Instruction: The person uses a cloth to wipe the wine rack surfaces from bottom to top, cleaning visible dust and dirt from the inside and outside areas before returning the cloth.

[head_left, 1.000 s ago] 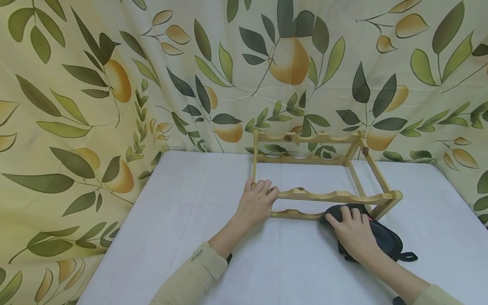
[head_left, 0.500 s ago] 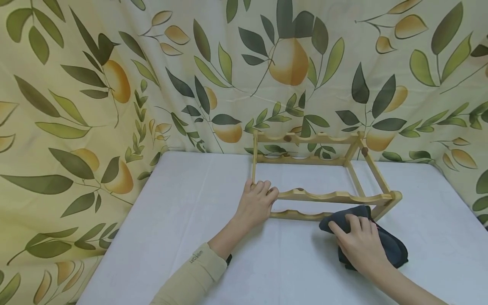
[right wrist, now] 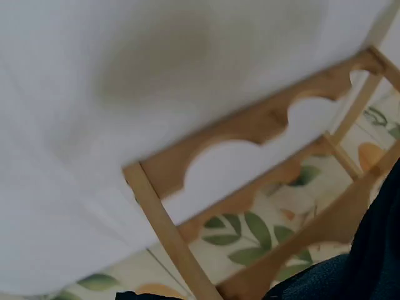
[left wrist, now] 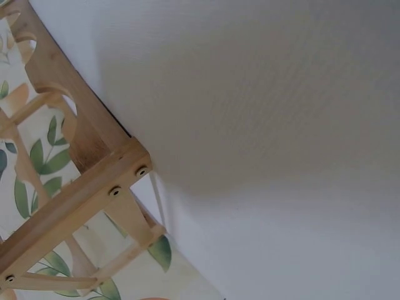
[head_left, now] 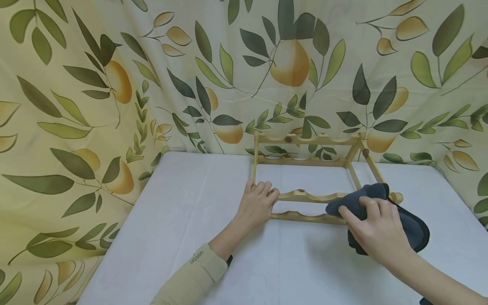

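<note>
Khaki cloth makes the sleeve [head_left: 190, 275] of the left arm, which comes from the near side, in front of the wooden rack [head_left: 301, 194] and toward its left. Below the cuff there shows a small dark piece [head_left: 229, 260] (I cannot say what it is). Also in front of the rack, near its right front corner, is the right hand [head_left: 377, 228]. Its fingers are bent and grasp a dark blue fabric thing [head_left: 413, 228] with black edging, the thumb lying on the left side of it. This thing hides the right front corner of the rack from the head view; whether it touches the wood, I cannot tell. A soft shadow [head_left: 324, 243] falls on the white table [head_left: 171, 190], just before the front of the rack. At the left front corner of the rack, the left hand [head_left: 257, 203] holds the wood with curled fingers. The rack itself stands on the table, and its rails [head_left: 301, 215] have rounded hollows; the left wrist view shows metal bolts [left wrist: 115, 191] in one of its bars. Behind the rack hangs a cream curtain [head_left: 244, 12], printed with green leaves and orange fruits, which continues also to the left of it.
</note>
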Demonstrator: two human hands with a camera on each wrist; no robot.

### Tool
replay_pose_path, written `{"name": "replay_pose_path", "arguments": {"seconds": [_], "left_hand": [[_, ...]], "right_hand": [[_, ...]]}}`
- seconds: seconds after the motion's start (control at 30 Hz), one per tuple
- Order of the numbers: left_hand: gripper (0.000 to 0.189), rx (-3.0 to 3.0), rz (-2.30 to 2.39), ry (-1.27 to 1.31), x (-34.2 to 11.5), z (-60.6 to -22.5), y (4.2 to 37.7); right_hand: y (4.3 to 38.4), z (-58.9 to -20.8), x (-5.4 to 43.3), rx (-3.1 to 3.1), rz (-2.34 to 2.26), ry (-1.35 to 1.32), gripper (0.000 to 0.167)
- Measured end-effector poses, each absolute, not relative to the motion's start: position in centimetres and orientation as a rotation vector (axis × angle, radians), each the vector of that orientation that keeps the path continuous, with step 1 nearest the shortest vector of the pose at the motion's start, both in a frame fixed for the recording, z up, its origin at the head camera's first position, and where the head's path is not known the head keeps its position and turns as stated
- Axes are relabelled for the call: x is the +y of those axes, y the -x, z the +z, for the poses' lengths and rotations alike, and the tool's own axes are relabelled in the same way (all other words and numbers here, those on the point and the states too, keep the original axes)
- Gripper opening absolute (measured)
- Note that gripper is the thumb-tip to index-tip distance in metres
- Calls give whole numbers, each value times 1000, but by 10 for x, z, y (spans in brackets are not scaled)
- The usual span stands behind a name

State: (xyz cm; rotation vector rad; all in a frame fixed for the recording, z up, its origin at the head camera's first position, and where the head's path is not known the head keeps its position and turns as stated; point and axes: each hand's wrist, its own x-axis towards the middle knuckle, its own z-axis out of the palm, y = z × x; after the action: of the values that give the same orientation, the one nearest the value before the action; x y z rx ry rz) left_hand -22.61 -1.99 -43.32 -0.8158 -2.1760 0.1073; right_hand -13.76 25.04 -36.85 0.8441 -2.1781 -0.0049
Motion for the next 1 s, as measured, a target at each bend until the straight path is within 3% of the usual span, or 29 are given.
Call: {"name": "replay_pose_path", "arguments": {"seconds": [0.3, 0.6, 0.7, 0.83, 1.0], "left_hand": [[16, -2161, 117, 813, -23, -435, 220], [12, -2187, 122, 831, -29, -434, 211], [13, -2172, 121, 832, -30, -433, 209], [15, -2154, 131, 830, -33, -433, 206], [18, -2162, 134, 834, -36, -433, 201]], "right_hand": [[170, -329, 247, -2090, -67, -918, 38], [216, -314, 234, -2053, -119, -1008, 41], [229, -311, 229, -2094, -170, -1047, 13], [245, -311, 218, -2158, -229, -1089, 52], [262, -317, 201, -2148, -251, -1162, 46]]}}
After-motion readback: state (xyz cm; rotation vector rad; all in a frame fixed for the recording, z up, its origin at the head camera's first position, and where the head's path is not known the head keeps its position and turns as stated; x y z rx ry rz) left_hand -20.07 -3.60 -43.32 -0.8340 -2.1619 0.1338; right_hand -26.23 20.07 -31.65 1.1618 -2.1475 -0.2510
